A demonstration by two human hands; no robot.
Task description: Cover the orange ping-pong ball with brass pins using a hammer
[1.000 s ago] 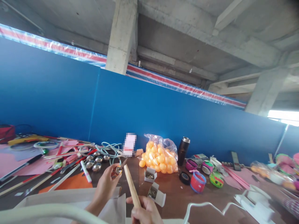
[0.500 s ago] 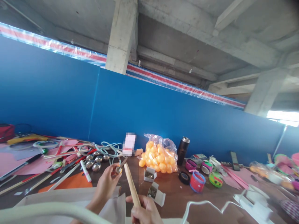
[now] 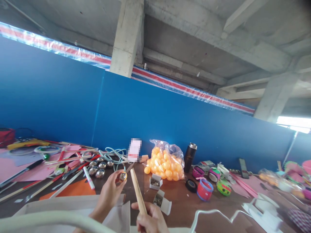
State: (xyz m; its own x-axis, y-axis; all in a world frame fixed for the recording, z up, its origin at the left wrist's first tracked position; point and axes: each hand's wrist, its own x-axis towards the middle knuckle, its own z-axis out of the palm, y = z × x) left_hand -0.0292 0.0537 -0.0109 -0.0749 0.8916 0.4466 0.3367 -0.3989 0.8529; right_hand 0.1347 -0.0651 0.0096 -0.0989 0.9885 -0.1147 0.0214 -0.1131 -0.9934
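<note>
My left hand pinches a small shiny metal ball between thumb and fingers, with a golden gleam on the side facing me. In my right hand a pale wooden stick is gripped near its lower end, slanting up and leftward. Its upper tip stands close to the ball, apart from it in the picture. A dark strip beside the ball is too small to make out. To the left lie several similar metal balls. Right of the stick sit two small open boxes, one behind the other, holding small metal pieces.
A clear bag of orange balls stands at the back, beside a black bottle. Sticks, pens and coloured paper crowd the left. Black tape and a red-blue drum-shaped item lie right. A white cable crosses the front.
The metal ball has turned slightly in my left fingers, showing more of its golden face. My right hand and the stick have barely shifted.
</note>
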